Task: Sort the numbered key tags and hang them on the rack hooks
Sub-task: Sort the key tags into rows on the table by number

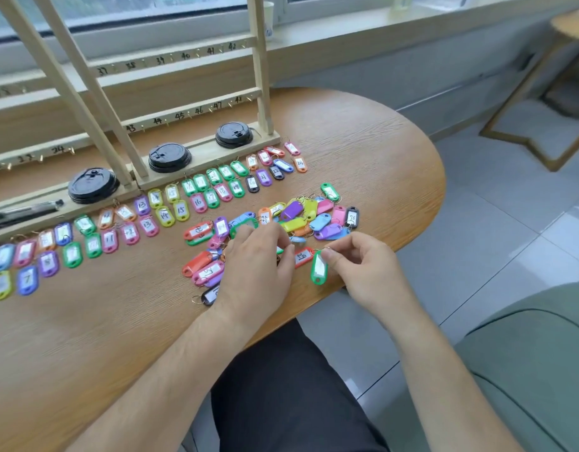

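Several coloured key tags lie in two sorted rows (170, 207) along the foot of the wooden rack (196, 112), whose bars carry numbered hooks. An unsorted pile of tags (301, 220) sits near the table's right edge. My right hand (363, 265) pinches the ring of a green tag (319, 268), which hangs just above the table edge. My left hand (258, 259) rests over the near part of the pile, fingers curled onto a tag I cannot make out. A red tag (303, 257) lies between the hands.
Three black cup lids (169, 157) sit on the rack's base, and a black pen (24, 212) lies at its left. The wooden table (363, 141) curves off to the right. A stool (542, 93) stands on the floor beyond; a green seat (526, 353) is at my right.
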